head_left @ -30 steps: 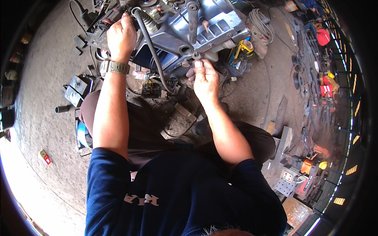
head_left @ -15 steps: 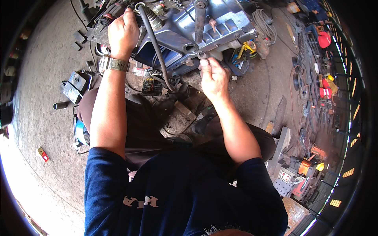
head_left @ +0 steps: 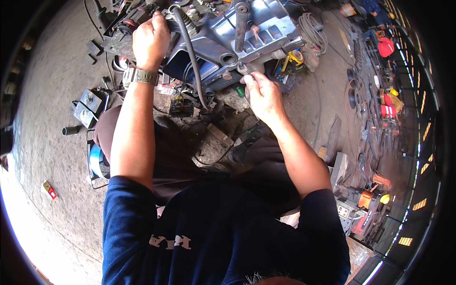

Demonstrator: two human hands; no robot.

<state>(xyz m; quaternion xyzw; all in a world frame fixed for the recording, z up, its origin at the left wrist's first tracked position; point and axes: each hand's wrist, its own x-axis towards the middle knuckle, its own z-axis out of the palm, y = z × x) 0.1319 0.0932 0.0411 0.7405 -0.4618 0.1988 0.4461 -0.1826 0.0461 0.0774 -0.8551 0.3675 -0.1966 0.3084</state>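
Observation:
A large grey-blue metal machine housing lies in front of me, with a flat lever arm across its top. My right hand is closed round a wrench, whose head meets the housing's lower edge, just below a round bore. My left hand is a closed fist at the housing's left side, thumb uppermost; whatever it grips is hidden. Beside that fist, a dark hose or bent rod runs down past a coil spring.
On the floor to the left are a metal block, a short pipe and a blue reel. Coiled cable and a yellow tool lie right of the housing. Many tools and an orange machine line the right side.
My right hand has shifted slightly right and down and turned, with the wrench head still at the housing's edge. A green object now shows beside it. The left hand has hardly moved.

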